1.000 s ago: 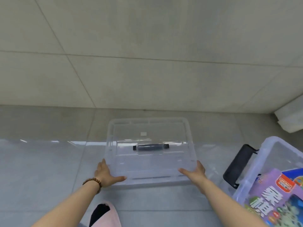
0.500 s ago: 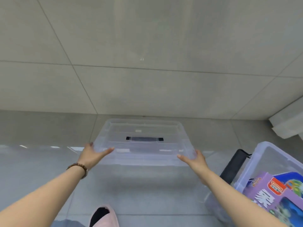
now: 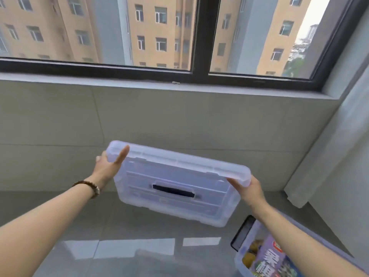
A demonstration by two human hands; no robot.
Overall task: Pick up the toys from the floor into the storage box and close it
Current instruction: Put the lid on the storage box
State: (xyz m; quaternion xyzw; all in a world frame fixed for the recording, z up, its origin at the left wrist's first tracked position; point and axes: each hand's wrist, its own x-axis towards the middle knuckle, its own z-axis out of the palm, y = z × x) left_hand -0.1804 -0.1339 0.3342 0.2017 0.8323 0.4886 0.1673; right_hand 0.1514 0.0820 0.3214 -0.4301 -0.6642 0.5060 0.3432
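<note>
A clear plastic lid [image 3: 175,176] with a black handle strip hangs in the air in front of me, tilted with its right end lower. My left hand [image 3: 108,166] grips its upper left corner, thumb over the near face and fingers behind. My right hand [image 3: 248,189] holds its right edge the same way. At the bottom right stands the clear storage box [image 3: 247,254] with a black side handle, holding a purple toy carton [image 3: 269,262] and other toys. My right forearm covers part of the box.
A tiled wall with a grey sill and a dark-framed window [image 3: 199,41] rises straight ahead. A pale curtain [image 3: 329,156] hangs at the right. The glossy grey floor [image 3: 139,236] stretches below the lid.
Both hands have lifted the lid off the floor to chest height and tilted it. My view has swung upward, bringing the window into sight.
</note>
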